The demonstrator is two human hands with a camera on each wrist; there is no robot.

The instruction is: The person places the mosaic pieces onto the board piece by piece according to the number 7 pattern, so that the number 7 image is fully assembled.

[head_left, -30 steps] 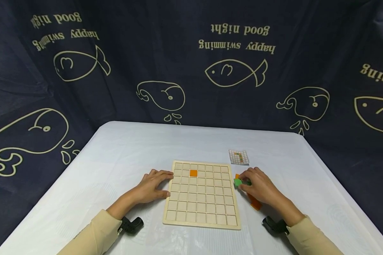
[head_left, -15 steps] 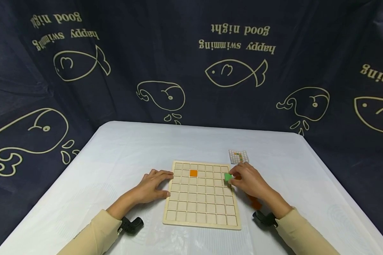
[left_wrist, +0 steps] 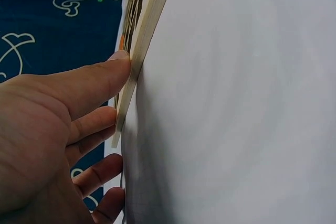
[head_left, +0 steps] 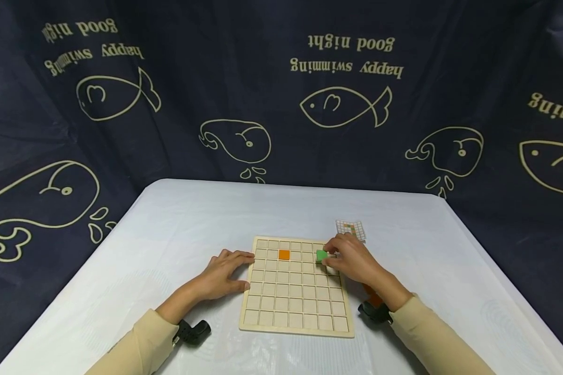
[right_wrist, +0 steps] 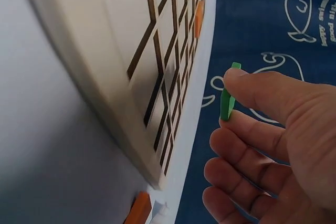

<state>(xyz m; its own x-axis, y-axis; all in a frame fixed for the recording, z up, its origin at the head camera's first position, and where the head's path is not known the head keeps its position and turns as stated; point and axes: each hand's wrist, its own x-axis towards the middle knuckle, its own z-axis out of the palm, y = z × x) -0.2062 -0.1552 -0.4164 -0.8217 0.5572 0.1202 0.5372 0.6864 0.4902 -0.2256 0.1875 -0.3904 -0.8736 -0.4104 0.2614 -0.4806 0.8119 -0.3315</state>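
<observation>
A square wooden grid board [head_left: 288,291] lies on the table, with one orange square tile [head_left: 284,254] in a cell near its far side. My right hand [head_left: 352,259] pinches a green square tile [head_left: 321,255] between thumb and index finger. In the right wrist view the green tile [right_wrist: 227,103] is held above the grid, apart from it, and the other fingers are loosely bent. Against the board's left edge rests my left hand [head_left: 220,274], its thumb and fingers spread and touching the rim [left_wrist: 137,59].
Behind the board's far right corner lies a small card [head_left: 354,227] printed with a coloured grid, partly covered by my right hand. Orange tiles [head_left: 373,298] lie right of the board, mostly under my right forearm. A dark printed cloth [head_left: 281,104] hangs behind the white table [head_left: 216,208].
My right hand has lifted the green tile from the right of the board and carried it left over the far right cells. My left hand has stayed at the board's edge.
</observation>
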